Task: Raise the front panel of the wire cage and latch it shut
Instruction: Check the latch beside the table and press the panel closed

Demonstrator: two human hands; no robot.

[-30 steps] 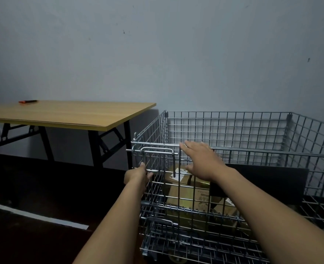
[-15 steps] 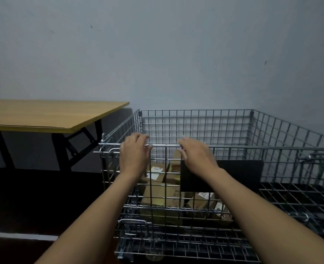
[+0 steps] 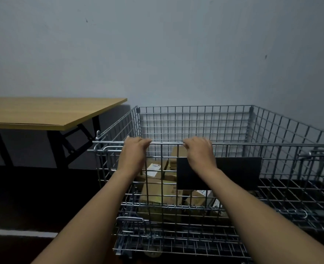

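Where both hands (image 3: pixel 133 151) grip: cardboard boxes (image 3: pixel 159 195) behind front panel (image 3: pixel 163 187), table (image 3: pixel 43 113) alongside.

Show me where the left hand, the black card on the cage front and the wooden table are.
left hand (image 3: pixel 133 154), head view, on the back of the hand.
black card (image 3: pixel 237 172), head view, on its bare right half.
wooden table (image 3: pixel 43 113), head view, on the bare tabletop.

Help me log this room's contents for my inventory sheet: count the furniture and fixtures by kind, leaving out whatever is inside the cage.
Wire cage: 1
Wooden table: 1
Black panel on the cage front: 1
Total: 3
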